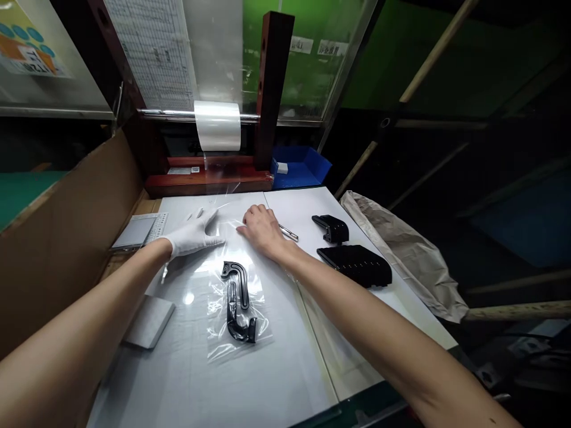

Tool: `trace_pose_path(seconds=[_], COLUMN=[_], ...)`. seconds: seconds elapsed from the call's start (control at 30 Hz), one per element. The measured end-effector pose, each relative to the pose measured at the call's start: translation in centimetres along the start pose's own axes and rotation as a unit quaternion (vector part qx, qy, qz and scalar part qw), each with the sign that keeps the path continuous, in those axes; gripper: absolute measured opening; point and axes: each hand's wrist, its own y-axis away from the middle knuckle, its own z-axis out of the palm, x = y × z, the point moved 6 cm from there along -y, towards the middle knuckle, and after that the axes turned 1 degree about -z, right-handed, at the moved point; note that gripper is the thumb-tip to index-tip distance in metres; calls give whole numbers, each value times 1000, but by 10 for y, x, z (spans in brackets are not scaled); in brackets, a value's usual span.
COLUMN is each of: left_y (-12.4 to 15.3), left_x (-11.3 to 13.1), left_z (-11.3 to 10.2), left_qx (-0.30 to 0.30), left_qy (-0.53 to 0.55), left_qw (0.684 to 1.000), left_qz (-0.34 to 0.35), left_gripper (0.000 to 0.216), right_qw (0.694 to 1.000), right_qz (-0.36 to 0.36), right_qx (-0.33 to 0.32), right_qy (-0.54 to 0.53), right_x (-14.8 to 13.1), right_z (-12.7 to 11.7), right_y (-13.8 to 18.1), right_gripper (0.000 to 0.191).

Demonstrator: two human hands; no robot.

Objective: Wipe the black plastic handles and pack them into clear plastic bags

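Note:
My left hand (pixel 194 233), in a white glove, has its thumb and fingers spread on clear plastic film at the table's far side. Bare, my right hand (pixel 261 229) bends its fingers and thumb onto the clear plastic bag (pixel 229 229) between the hands. Its fingertips are partly hidden. Nearer to me lie two black curved handle-like parts (pixel 238 300) inside clear plastic. A slim metallic tool (pixel 289 232), perhaps a pen or knife, lies beside my right hand. The plastic runs up to a roll of bags (pixel 217 126) on a metal rod.
Black molded parts (pixel 355 264) lie in a stack at the right. A blue bin (pixel 303 166) stands behind the table by the red-brown roll stand (pixel 209 184). At the left are a grey-white block (pixel 149 321), a pad of labels (pixel 140 230) and a cardboard wall (pixel 66 232).

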Motion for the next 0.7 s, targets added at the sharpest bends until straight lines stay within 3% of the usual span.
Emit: trace_pose_path(seconds=[0.13, 0.27, 0.37, 0.47, 0.57, 0.7], left_y=[0, 13, 43, 83, 119, 156], left_x=[2, 17, 39, 59, 80, 99], left_z=[4, -4, -10, -8, 8, 28], left_qx=[-20, -36, -54, -35, -14, 23], left_qy=[24, 83, 144, 174, 167, 107], left_qw=[999, 996, 988, 984, 984, 984], left_qz=[-14, -1, 13, 15, 54, 143], left_gripper=[117, 105, 76, 64, 54, 38], right_qw=[992, 982, 967, 952, 948, 956], right_qz=[-73, -31, -13, -47, -106, -173], right_qx=[-20, 57, 109, 134, 126, 85], right_qy=[-105, -176, -231, -273, -273, -223], right_x=[-14, -5, -9, -25, -41, -49], right_z=[2, -11, -20, -27, -28, -17], right_y=[19, 41, 60, 88, 122, 166], right_gripper=[12, 15, 20, 24, 34, 19])
